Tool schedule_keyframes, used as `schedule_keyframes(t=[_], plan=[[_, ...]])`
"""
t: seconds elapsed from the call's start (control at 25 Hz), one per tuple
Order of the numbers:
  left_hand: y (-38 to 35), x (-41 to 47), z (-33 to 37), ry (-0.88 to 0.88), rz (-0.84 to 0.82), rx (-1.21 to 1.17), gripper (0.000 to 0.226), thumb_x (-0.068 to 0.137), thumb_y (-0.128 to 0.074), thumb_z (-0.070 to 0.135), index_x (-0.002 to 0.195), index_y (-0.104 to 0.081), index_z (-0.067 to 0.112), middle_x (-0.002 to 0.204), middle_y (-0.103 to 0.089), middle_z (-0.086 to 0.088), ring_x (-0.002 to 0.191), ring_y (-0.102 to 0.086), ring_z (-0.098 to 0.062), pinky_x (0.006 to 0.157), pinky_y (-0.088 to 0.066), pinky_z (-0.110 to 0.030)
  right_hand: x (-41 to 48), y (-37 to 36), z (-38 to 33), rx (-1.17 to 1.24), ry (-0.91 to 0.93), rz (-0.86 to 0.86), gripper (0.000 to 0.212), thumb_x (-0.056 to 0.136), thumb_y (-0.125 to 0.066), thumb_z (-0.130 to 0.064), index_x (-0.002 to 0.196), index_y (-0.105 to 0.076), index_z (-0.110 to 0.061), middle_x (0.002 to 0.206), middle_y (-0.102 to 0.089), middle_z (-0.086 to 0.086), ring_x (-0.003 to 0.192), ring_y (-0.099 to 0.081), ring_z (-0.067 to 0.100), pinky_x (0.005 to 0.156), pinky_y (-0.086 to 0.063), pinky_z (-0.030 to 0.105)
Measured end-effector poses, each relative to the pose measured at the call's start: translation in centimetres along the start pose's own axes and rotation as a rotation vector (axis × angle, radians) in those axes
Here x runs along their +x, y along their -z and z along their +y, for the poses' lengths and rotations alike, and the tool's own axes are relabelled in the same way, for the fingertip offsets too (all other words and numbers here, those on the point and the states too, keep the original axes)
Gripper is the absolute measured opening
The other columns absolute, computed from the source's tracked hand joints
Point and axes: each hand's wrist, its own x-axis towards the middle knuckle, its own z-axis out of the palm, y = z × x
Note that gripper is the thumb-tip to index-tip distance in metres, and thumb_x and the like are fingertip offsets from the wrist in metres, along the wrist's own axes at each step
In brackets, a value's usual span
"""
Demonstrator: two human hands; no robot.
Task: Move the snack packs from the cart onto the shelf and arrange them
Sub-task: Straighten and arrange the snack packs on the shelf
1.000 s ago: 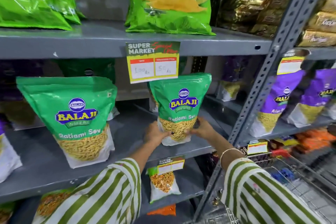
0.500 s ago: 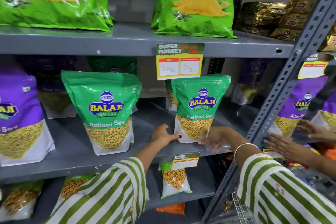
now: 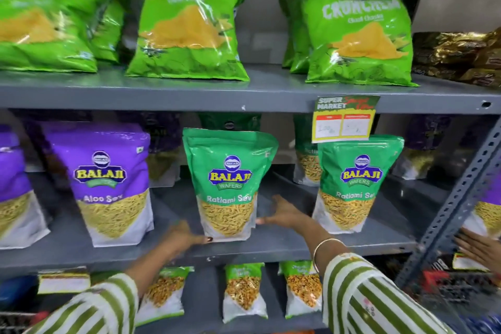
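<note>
A green Ratlami Sev pack (image 3: 229, 184) stands upright on the middle grey shelf (image 3: 81, 255). My left hand (image 3: 184, 238) is at its lower left corner, thumb against the base. On the pack's lower right side is my right hand (image 3: 284, 214), fingers spread, thumb at the pack's edge. Neither hand closes around it. A second green Ratlami Sev pack (image 3: 357, 184) stands alone further right. A purple Aloo Sev pack (image 3: 108, 184) stands to the left. A corner of the wire cart (image 3: 461, 287) shows at the lower right.
Large green Crunchem bags (image 3: 189, 27) line the top shelf. Small snack packs (image 3: 244, 290) stand on the lower shelf. A price tag (image 3: 344, 119) hangs from the upper shelf edge. Another person's hand (image 3: 479, 251) reaches in beside the grey upright (image 3: 458, 203).
My hands let go of the right green pack and moved left to the middle green pack. The view swung left, and the purple pack came into sight.
</note>
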Motion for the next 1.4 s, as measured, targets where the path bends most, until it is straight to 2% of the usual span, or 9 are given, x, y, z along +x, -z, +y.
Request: schedule_keyframes(t=[0.12, 0.24, 0.4, 0.68, 0.88, 1.0, 1.16, 1.28, 1.4], plan=[[-0.2, 1.5, 0.5, -0.137, 0.078, -0.196, 0.07, 0.069, -0.078, 0.016, 0.127, -0.042, 0.0, 0.137, -0.05, -0.014, 0.127, -0.047, -0.03, 0.1, -0.042, -0.036, 0.5, -2.2, -0.3, 0.197, 0.06, 0.039, 0.083, 0.068, -0.079, -0.018, 0.135, -0.033, -0.004, 0.139, -0.043, 0.006, 0.129, -0.041, 0.022, 0.102, -0.038, 0.03], [-1.4, 1.9, 0.9, -0.153, 0.086, -0.337, 0.058, 0.067, -0.077, 0.005, 0.119, -0.05, 0.003, 0.125, -0.06, -0.016, 0.116, -0.055, -0.029, 0.086, -0.042, -0.029, 0.7, -3.0, -0.7, 0.253, 0.084, 0.051, 0.068, 0.068, -0.078, -0.009, 0.127, -0.045, -0.004, 0.126, -0.055, 0.007, 0.116, -0.051, 0.019, 0.098, -0.04, 0.028], [-2.0, 3.4, 0.6, -0.155, 0.094, -0.395, 0.067, 0.051, -0.085, 0.011, 0.112, -0.056, 0.005, 0.118, -0.065, -0.017, 0.109, -0.061, -0.031, 0.095, -0.051, -0.046, 0.8, -3.5, -0.9, 0.303, 0.128, 0.12, 0.052, 0.065, -0.078, -0.001, 0.113, -0.057, 0.001, 0.118, -0.063, 0.023, 0.101, -0.06, 0.024, 0.102, -0.045, 0.047], [-2.8, 3.5, 1.5, -0.148, 0.069, -0.372, 0.063, 0.061, -0.081, 0.008, 0.116, -0.051, 0.007, 0.125, -0.061, -0.017, 0.114, -0.058, -0.031, 0.099, -0.048, -0.047, 0.4, -2.5, -0.9, 0.227, 0.074, 0.121, 0.049, 0.067, -0.078, -0.008, 0.112, -0.059, 0.0, 0.118, -0.065, 0.02, 0.103, -0.06, 0.022, 0.103, -0.045, 0.044], [0.1, 1.8, 1.4, -0.08, -0.019, -0.148, 0.081, 0.075, -0.071, 0.033, 0.137, -0.029, 0.002, 0.148, -0.037, -0.014, 0.134, -0.038, -0.028, 0.107, -0.035, -0.036, -1.0, -1.3, -5.0, -0.276, -0.381, -0.37, 0.036, 0.086, -0.058, -0.032, 0.106, -0.053, -0.003, 0.067, -0.063, 0.005, 0.06, -0.061, 0.016, 0.07, -0.051, 0.023], [5.6, 0.9, -2.1, 0.124, -0.083, -0.142, 0.073, 0.08, -0.066, 0.033, 0.136, -0.033, 0.0, 0.146, -0.038, -0.016, 0.133, -0.038, -0.033, 0.109, -0.034, -0.041, -0.1, -4.1, -8.6, -0.379, -0.439, -0.612, 0.059, 0.087, -0.054, -0.038, 0.125, -0.039, 0.005, 0.082, -0.055, 0.011, 0.067, -0.057, 0.026, 0.084, -0.047, 0.045], [13.8, 1.6, -9.5, 0.421, -0.144, -0.019, 0.083, 0.082, -0.06, 0.041, 0.14, -0.022, -0.004, 0.143, -0.036, -0.028, 0.127, -0.045, -0.041, 0.105, -0.04, -0.045, 1.4, -11.1, -14.7, -0.331, -0.058, -0.437, 0.067, 0.082, -0.061, -0.04, 0.128, -0.042, 0.005, 0.106, -0.052, 0.016, 0.086, -0.057, 0.027, 0.066, -0.05, 0.033], [17.0, 2.1, -12.8, 0.317, -0.069, -0.052, 0.07, 0.082, -0.063, 0.031, 0.137, -0.031, 0.001, 0.142, -0.04, -0.021, 0.124, -0.047, -0.037, 0.095, -0.046, -0.042, 3.2, -16.1, -17.2, -0.184, 0.106, -0.212, 0.077, 0.078, -0.068, -0.032, 0.137, -0.03, 0.0, 0.141, -0.039, 0.017, 0.13, -0.04, 0.026, 0.101, -0.039, 0.033], [17.3, 6.2, -17.6, 0.075, 0.103, -0.204, 0.09, 0.042, -0.086, 0.044, 0.117, -0.053, 0.006, 0.121, -0.063, -0.017, 0.11, -0.06, -0.03, 0.089, -0.052, -0.042, 5.0, -20.2, -18.5, 0.177, 0.103, -0.095, 0.081, 0.066, -0.08, -0.016, 0.132, -0.035, 0.0, 0.141, -0.044, 0.017, 0.13, -0.043, 0.027, 0.109, -0.037, 0.039]])
